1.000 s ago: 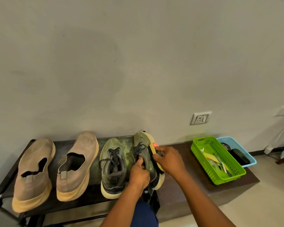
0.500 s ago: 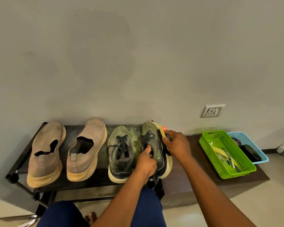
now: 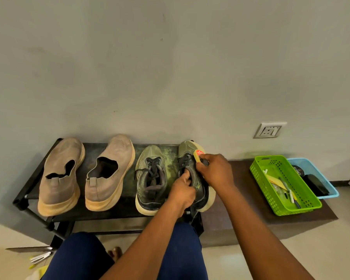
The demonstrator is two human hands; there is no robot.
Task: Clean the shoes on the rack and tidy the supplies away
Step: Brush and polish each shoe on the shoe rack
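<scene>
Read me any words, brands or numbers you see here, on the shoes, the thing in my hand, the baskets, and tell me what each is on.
Nothing can be read for certain.
Red label on the yellow brush in the right hand: white print, too blurred.
Round black tin in the blue basket: curved white lettering, too small.
Side of the held green sneaker: yellow marking, unreadable.
Wall socket: no text visible.

We make out white lettering, too small to read, on a red label [image 3: 199, 153] mid-frame, faint unreadable print on a black tin [image 3: 298, 170] at right
</scene>
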